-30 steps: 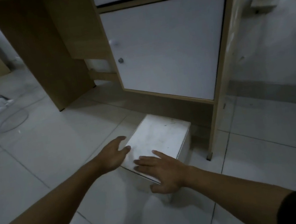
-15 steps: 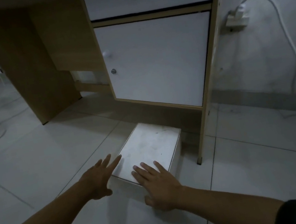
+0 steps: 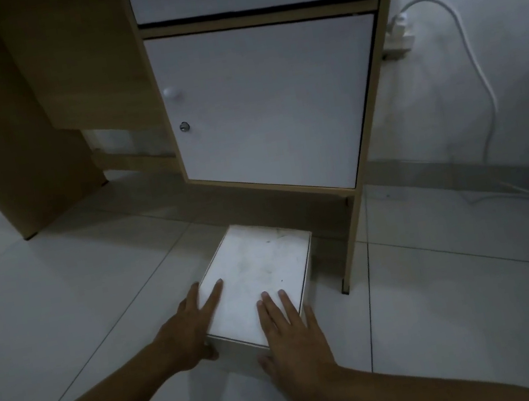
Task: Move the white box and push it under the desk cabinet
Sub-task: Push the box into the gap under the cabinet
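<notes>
The white box [image 3: 260, 270] lies flat on the tiled floor, its far end at the shadowed gap below the desk cabinet [image 3: 269, 106]. My left hand [image 3: 189, 326] grips the box's near left corner, fingers on the lid and thumb on the front face. My right hand [image 3: 290, 331] rests flat on the near right part of the lid, with the thumb down the front face. The cabinet has a white door with a round knob and a lock, and a drawer above it.
The cabinet's wooden right leg [image 3: 354, 248] stands just right of the box. The desk's left side panel [image 3: 3, 137] stands far left. A power strip [image 3: 398, 37] hangs on the right wall; its white cable [image 3: 484, 89] runs down onto the floor.
My left hand has come onto the box's near left corner and my right hand has shifted to the right corner. The view has turned left, so the cabinet sits more centrally.
</notes>
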